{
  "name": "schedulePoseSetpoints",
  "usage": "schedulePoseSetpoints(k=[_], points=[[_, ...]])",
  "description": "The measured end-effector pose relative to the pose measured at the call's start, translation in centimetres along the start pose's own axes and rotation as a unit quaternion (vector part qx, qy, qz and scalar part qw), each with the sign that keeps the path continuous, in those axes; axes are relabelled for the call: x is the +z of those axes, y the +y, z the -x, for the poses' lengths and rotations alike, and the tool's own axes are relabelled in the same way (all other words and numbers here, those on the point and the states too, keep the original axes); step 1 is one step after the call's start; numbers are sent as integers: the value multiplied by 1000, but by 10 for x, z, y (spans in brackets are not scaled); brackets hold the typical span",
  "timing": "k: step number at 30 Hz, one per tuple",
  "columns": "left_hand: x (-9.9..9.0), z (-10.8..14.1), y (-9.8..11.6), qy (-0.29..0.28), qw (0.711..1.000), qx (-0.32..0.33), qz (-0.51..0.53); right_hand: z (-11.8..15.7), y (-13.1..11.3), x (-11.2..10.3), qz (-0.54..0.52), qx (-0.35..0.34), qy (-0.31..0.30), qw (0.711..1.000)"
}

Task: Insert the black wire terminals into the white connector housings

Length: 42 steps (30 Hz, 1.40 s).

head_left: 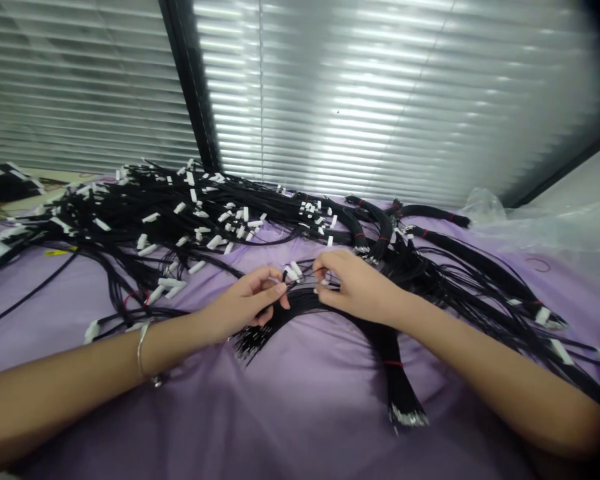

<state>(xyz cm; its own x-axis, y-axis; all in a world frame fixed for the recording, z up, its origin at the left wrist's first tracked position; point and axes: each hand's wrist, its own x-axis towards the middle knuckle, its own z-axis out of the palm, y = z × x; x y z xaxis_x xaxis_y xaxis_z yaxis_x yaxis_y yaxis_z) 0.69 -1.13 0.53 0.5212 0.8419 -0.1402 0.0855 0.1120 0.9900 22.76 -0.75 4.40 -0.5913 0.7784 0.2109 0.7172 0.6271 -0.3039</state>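
Note:
My left hand (pixel 247 301) pinches a few thin black wires (pixel 300 300) between thumb and fingers. My right hand (pixel 354 283) grips strands of the same bunch a little further right, close to several small white connectors (pixel 293 271). Those wires arc down toward me into a bundle tied with a red band (pixel 393 363), its bare metal-tipped ends (pixel 407 417) lying near the front. A loose stray bundle end (pixel 253 343) sticks out just beneath my left hand. My fingers hide part of the connectors.
A large tangled heap of black wire harnesses (pixel 180 213) with white connectors spreads over the purple cloth (pixel 230 400) behind my hands. Clear plastic sheeting (pixel 530 230) lies at the back right. Window blinds (pixel 380 100) stand behind. A metal bracelet (pixel 143 353) circles my left wrist.

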Motion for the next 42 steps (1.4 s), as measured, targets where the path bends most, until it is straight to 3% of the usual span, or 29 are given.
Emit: schedulePoseSetpoints(k=[6,11,15,20,24,29,33,36,39,42], points=[[-31,25,39,59,974,62,-209,1,22,-48,33,34,113,992],[-49,57,66,53,953,60,-291,2,29,-61,63,18,119,991],[-52,69,74,58,971,43,-229,3,26,-63,32,13,145,989],[-49,79,90,84,995,48,-26,7,22,-62,16,-44,107,993],[-53,92,112,132,986,99,28,11,16,-58,50,-65,86,993],[-74,106,132,199,965,141,95,10,15,-55,62,-73,54,994],[-85,108,131,258,948,158,94,7,20,-52,77,-92,78,990],[-89,104,123,258,951,159,60,7,20,-53,81,-106,93,987],[-78,94,114,239,959,141,52,5,8,-52,50,-113,115,986],[-49,79,111,178,976,117,56,-5,-19,-45,-43,-110,126,985]])
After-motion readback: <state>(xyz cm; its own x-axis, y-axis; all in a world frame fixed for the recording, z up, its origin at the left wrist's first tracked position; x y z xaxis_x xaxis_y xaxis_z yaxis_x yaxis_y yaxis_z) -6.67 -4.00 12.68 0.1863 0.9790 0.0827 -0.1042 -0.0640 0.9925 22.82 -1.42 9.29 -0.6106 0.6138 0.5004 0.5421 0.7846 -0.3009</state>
